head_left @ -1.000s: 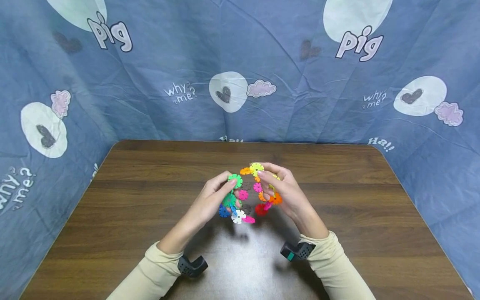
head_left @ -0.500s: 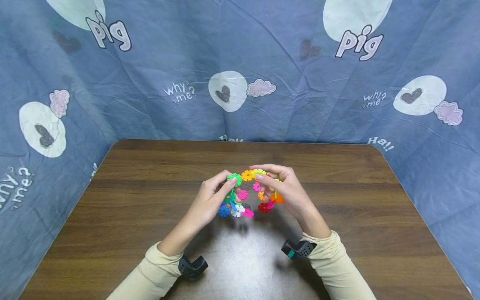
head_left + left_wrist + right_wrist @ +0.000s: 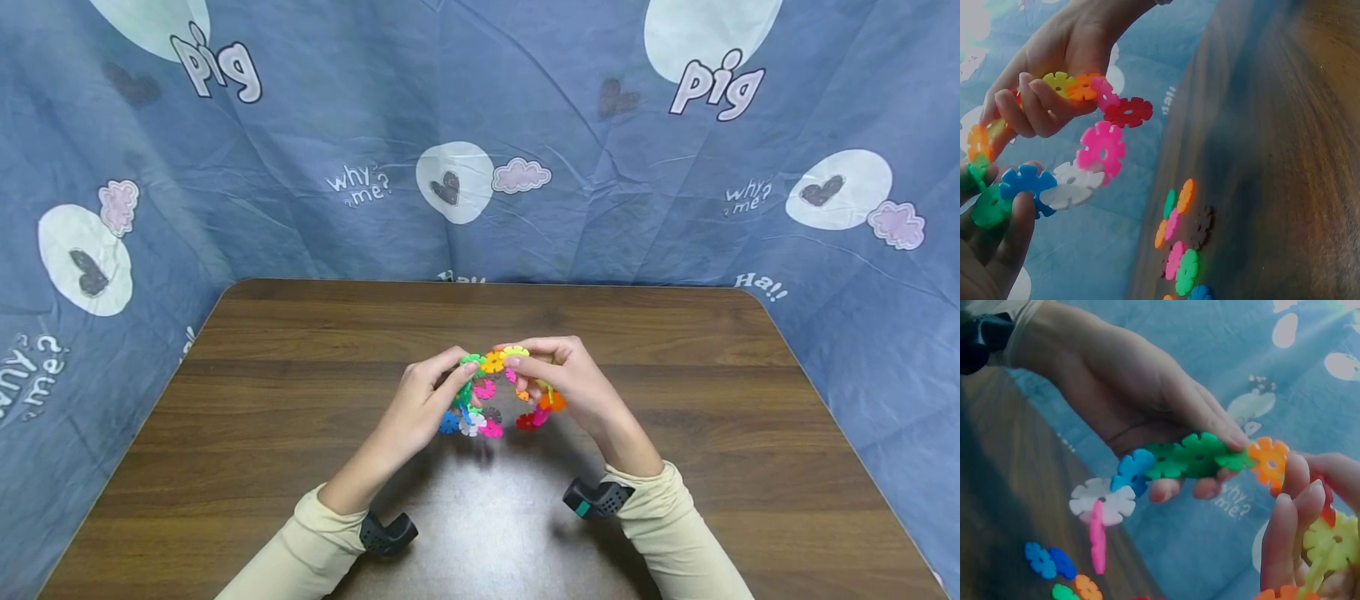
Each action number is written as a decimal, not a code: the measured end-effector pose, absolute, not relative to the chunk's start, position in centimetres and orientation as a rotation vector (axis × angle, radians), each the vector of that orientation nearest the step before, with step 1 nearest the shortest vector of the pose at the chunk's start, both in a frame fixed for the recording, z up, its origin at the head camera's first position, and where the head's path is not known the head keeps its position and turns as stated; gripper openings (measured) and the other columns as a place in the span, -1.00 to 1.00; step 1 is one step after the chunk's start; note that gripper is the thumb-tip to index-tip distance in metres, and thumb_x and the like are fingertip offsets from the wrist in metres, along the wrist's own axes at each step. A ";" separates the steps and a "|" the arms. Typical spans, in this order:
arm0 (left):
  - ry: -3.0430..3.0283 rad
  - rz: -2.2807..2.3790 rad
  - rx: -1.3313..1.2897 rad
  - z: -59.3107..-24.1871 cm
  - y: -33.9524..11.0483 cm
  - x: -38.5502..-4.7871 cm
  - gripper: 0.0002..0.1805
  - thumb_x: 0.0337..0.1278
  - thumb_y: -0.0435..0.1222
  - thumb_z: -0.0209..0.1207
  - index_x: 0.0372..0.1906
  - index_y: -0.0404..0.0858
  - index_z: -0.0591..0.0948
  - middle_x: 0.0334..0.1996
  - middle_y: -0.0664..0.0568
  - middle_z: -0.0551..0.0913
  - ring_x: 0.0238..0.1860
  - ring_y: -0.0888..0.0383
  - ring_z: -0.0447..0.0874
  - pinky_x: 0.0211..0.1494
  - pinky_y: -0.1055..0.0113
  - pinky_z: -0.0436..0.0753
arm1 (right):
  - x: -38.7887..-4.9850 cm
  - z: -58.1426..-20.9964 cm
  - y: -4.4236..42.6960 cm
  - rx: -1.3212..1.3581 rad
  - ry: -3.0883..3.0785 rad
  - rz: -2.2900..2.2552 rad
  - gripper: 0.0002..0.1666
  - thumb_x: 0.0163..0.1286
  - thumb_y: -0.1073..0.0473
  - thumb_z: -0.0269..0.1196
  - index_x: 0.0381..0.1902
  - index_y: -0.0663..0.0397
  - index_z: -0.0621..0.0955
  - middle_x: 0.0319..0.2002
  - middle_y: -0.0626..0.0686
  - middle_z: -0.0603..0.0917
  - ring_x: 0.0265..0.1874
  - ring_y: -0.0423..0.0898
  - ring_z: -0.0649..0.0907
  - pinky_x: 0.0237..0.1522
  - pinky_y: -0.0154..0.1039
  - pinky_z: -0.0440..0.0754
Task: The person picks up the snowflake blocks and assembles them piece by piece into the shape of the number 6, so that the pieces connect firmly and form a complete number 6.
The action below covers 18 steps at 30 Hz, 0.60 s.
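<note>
Toothed plastic snowflake discs are slotted into a curved chain held above the table, between both hands. My left hand [image 3: 422, 402] pinches a green disc [image 3: 473, 362] at the chain's upper left. With thumb and fingers, my right hand [image 3: 576, 385] grips a yellow disc [image 3: 515, 352]. Between them an orange disc [image 3: 1269, 462] meets the light green one; how deeply they slot cannot be seen. A blue disc [image 3: 1029, 186], a white disc [image 3: 1072, 185] and a pink disc [image 3: 1102, 152] hang from the left side. The right side ends in a red disc [image 3: 1129, 112].
Several loose discs lie on the wooden table [image 3: 315, 333] beneath the hands, among them a green disc [image 3: 1187, 272], a brown disc [image 3: 1203, 227] and a blue disc [image 3: 1040, 560]. A blue printed cloth [image 3: 480, 100] hangs behind the table.
The right hand has lowered and moved slightly left, bringing the orange disc from apart to against the green disc. The left hand stays nearly in place.
</note>
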<state>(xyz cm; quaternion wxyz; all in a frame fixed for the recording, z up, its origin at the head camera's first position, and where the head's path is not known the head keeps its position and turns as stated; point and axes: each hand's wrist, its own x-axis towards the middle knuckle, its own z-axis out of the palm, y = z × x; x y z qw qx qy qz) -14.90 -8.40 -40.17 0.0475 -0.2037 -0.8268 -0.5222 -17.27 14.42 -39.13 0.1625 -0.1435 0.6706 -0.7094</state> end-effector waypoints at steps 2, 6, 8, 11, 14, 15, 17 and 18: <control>-2.523 -1.647 -0.609 -40.3 -8.4 -14.9 -0.74 0.60 -0.14 0.05 -0.24 -0.10 0.67 -0.54 0.08 0.70 -0.47 0.12 0.72 -0.35 0.39 0.60 | -17.2 -39.1 14.3 -0.390 1.900 -2.022 -0.68 0.46 0.20 0.32 0.05 0.30 0.71 -0.60 -0.06 0.63 -0.68 -0.21 0.48 -0.57 -0.38 0.55; -2.525 -1.819 -0.596 -40.4 -8.2 -15.0 -0.72 0.61 -0.14 0.03 -0.20 -0.16 0.67 -0.51 -0.02 0.79 -0.43 -0.07 0.83 -0.40 0.27 0.73 | -17.2 -39.1 14.3 -0.339 1.880 -2.012 -0.71 0.46 0.20 0.32 0.02 0.30 0.72 -0.61 -0.07 0.64 -0.69 -0.21 0.49 -0.56 -0.39 0.56; -2.523 -1.908 -0.582 -40.4 -8.2 -15.0 -0.72 0.61 -0.14 0.03 -0.19 -0.19 0.66 -0.51 -0.06 0.79 -0.43 -0.09 0.84 -0.45 0.20 0.74 | -17.3 -39.1 14.4 -0.318 1.883 -1.995 -0.71 0.46 0.19 0.30 0.01 0.30 0.72 -0.61 -0.07 0.65 -0.68 -0.21 0.50 -0.54 -0.38 0.59; -2.488 -2.098 -0.544 -40.5 -8.0 -15.0 -0.70 0.61 -0.15 0.03 -0.14 -0.29 0.64 -0.49 -0.14 0.79 -0.43 -0.06 0.84 -0.47 0.14 0.75 | -17.5 -39.0 14.4 -0.304 1.892 -1.942 -0.67 0.49 0.14 0.28 0.05 0.28 0.71 -0.54 -0.06 0.69 -0.62 -0.21 0.57 -0.42 -0.32 0.72; -2.430 -2.279 -0.498 -40.7 -7.9 -15.0 -0.64 0.62 -0.17 0.02 -0.09 -0.44 0.58 -0.45 -0.22 0.78 -0.44 0.05 0.85 -0.47 0.20 0.74 | -17.6 -38.9 14.4 -0.287 1.888 -1.887 -0.57 0.55 0.03 0.22 0.16 0.22 0.67 -0.31 0.03 0.76 -0.49 -0.17 0.67 -0.19 -0.19 0.81; -2.413 -2.321 -0.485 -40.7 -7.8 -15.0 -0.62 0.62 -0.17 0.01 -0.08 -0.49 0.56 -0.45 -0.25 0.78 -0.46 0.08 0.84 -0.48 0.22 0.74 | -17.6 -39.0 14.4 -0.284 1.879 -1.877 -0.53 0.57 0.00 0.19 0.22 0.21 0.64 -0.20 0.08 0.76 -0.41 -0.13 0.70 -0.08 -0.12 0.81; -2.387 -2.365 -0.459 -40.7 -7.8 -15.0 -0.59 0.63 -0.17 0.00 -0.06 -0.53 0.54 -0.44 -0.27 0.78 -0.46 0.12 0.83 -0.47 0.27 0.73 | -17.8 -39.1 14.5 -0.266 1.883 -1.865 -0.43 0.61 -0.10 0.11 0.33 0.18 0.56 0.05 0.17 0.71 -0.21 -0.08 0.73 0.09 -0.05 0.76; -2.377 -2.378 -0.442 -40.7 -7.9 -15.1 -0.58 0.63 -0.16 -0.01 -0.05 -0.54 0.53 -0.44 -0.25 0.78 -0.46 0.15 0.83 -0.46 0.30 0.74 | -17.9 -39.2 14.6 -0.258 1.875 -1.870 -0.37 0.62 -0.15 0.05 0.38 0.19 0.52 0.15 0.23 0.67 -0.11 0.00 0.75 0.17 0.02 0.73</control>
